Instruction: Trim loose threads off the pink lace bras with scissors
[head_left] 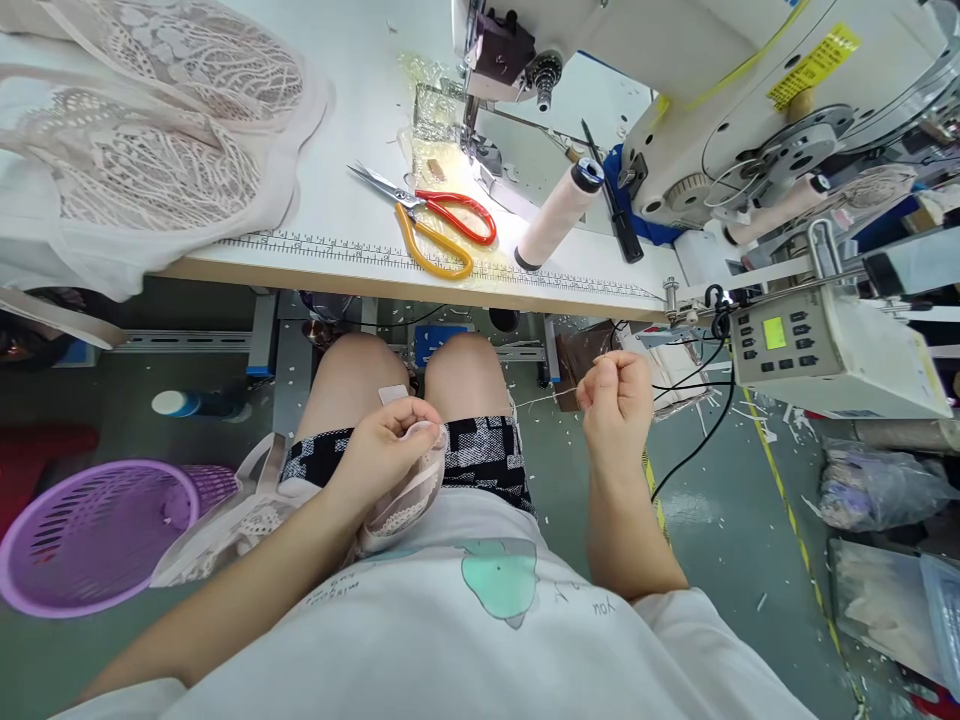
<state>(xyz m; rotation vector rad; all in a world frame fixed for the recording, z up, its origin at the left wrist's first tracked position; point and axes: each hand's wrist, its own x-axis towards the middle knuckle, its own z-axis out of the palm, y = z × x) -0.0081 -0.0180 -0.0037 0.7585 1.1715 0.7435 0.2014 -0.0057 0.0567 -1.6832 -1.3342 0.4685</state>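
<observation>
Over my lap, my left hand [390, 445] is closed on a pale pink lace bra [412, 490], whose other part lies to the left under my forearm. A small white tag [393, 394] sticks up beside my fingers. Off to the right of my knees, my right hand [619, 400] is raised in a pinch. From its fingertips a thin pale thread [551, 397] runs leftward; where the thread ends near my lap is hard to make out.
On the table edge lie scissors [435, 225] with red and yellow handles, beside a thread cone [559, 215] and a sewing machine [517, 60]. More lace bras [172, 150] are piled at the left. A purple basket [82, 540] stands on the floor; a control box [825, 340] is at the right.
</observation>
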